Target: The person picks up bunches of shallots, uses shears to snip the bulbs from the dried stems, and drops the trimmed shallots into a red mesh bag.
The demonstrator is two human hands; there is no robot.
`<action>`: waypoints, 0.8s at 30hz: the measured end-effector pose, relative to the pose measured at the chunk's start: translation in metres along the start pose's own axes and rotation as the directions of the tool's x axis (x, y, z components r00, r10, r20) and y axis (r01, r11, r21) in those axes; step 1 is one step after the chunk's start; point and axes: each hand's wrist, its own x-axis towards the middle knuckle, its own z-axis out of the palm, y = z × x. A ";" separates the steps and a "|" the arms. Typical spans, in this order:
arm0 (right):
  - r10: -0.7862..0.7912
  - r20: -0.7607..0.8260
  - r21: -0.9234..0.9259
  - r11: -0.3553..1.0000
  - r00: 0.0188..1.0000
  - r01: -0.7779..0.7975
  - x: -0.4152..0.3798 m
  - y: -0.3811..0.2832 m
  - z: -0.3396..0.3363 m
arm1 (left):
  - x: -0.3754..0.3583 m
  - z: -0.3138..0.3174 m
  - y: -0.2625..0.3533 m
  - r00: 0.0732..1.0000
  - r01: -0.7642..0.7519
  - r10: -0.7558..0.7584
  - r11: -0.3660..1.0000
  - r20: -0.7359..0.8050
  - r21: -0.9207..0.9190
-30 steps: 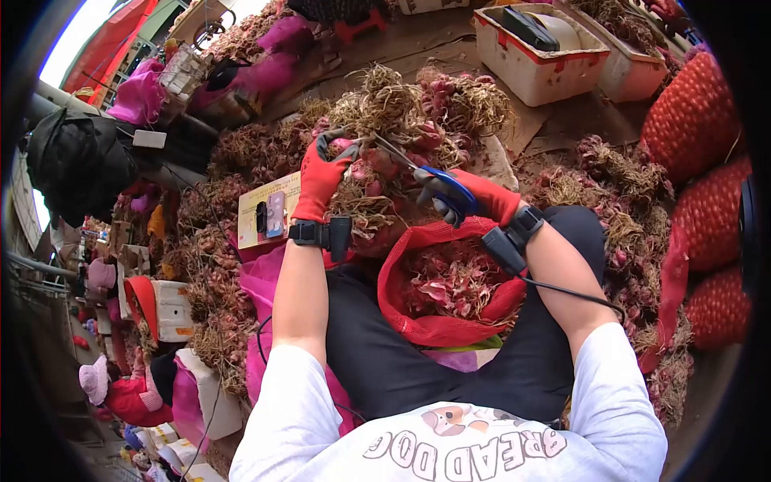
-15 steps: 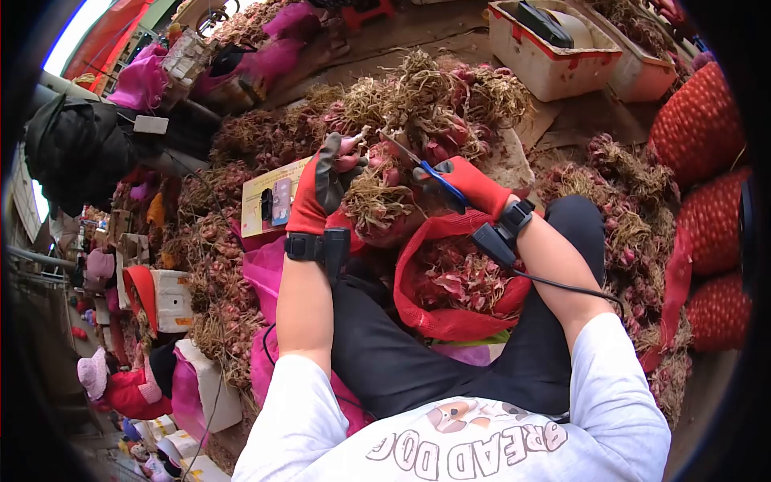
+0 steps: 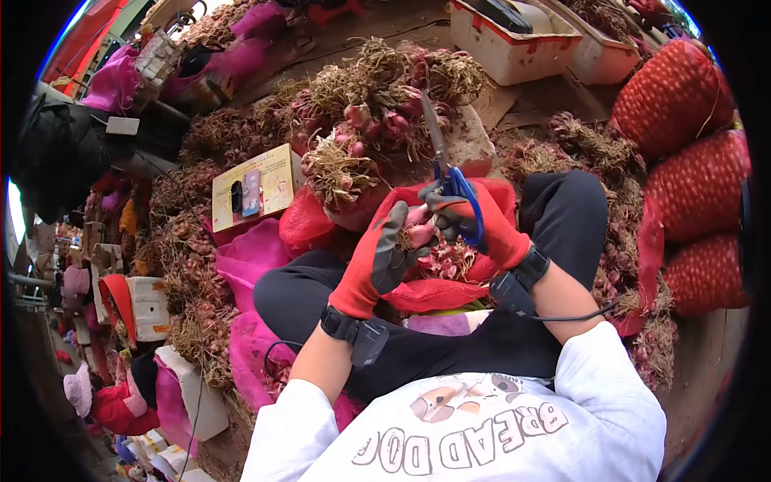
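Observation:
Both hands wear red gloves with grey palms and meet above a red mesh bag (image 3: pixel 426 296) that lies between the legs. In my left hand (image 3: pixel 385 257) are a few pinkish shallots (image 3: pixel 419 233), its fingers curled round them. My right hand (image 3: pixel 478 221) grips blue-handled scissors (image 3: pixel 459 193), their blades pointing up and away from the shallots. Its fingertips touch the tops of the shallots. Loose shallots and peelings show inside the bag. Just beyond lies a pile of shallot bunches (image 3: pixel 341 169) with dry roots and stems.
A yellow box (image 3: pixel 277 181) with a phone (image 3: pixel 250 193) on it stands left of the pile. White foam boxes (image 3: pixel 514 52) stand at the back. Full red mesh sacks (image 3: pixel 671 96) are stacked at the right. A person in red with a pink hat (image 3: pixel 79 390) is at the lower left.
Both hands have moved down from the pile to over the red bag and come together. The scissors now point upward. The camera view has shifted, and the left knee shows bent outward.

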 end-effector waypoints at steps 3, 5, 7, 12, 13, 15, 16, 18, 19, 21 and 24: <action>0.007 -0.083 0.102 0.995 0.997 0.002 -0.021 0.025 -0.012 | -0.005 0.015 0.007 0.965 0.255 -0.261 0.940 0.008 -0.227; 0.074 -0.111 0.246 0.968 0.991 -0.044 -0.030 0.034 -0.023 | -0.006 0.014 -0.007 0.946 0.300 -0.322 0.906 -0.025 -0.299; 0.091 -0.130 0.278 0.959 0.987 -0.052 -0.036 0.046 -0.034 | -0.006 0.013 -0.015 0.926 0.333 -0.373 0.885 -0.067 -0.324; 0.033 -0.279 0.043 0.999 0.960 -0.022 -0.051 0.049 -0.052 | -0.005 -0.006 -0.041 0.942 0.245 -0.282 0.948 -0.181 -0.203; 0.091 -0.248 0.054 0.995 0.965 -0.080 -0.057 0.050 -0.051 | -0.006 -0.012 -0.044 0.960 0.178 -0.207 0.971 -0.191 -0.157; 0.220 -0.113 0.078 0.974 0.969 -0.212 -0.071 0.061 -0.050 | -0.005 -0.019 -0.041 0.943 0.207 -0.251 0.957 -0.220 -0.205; 0.232 -0.071 0.044 0.972 0.970 -0.229 -0.076 0.070 -0.050 | -0.003 -0.021 -0.039 0.934 0.218 -0.270 0.949 -0.234 -0.228; 0.263 0.013 -0.017 0.965 0.965 -0.263 -0.084 0.086 -0.048 | -0.002 -0.022 -0.039 0.927 0.217 -0.277 0.946 -0.251 -0.241; 0.321 0.057 0.028 0.946 0.945 -0.323 -0.083 0.088 -0.048 | -0.001 -0.020 -0.039 0.916 0.227 -0.301 0.934 -0.264 -0.277; 0.329 0.044 0.004 0.944 0.943 -0.329 -0.082 0.082 -0.041 | -0.001 -0.016 -0.037 0.901 0.239 -0.337 0.911 -0.274 -0.335; 0.384 -0.006 0.010 0.923 0.923 -0.384 -0.076 0.070 -0.032 | -0.001 -0.021 -0.047 0.926 0.236 -0.296 0.938 -0.232 -0.255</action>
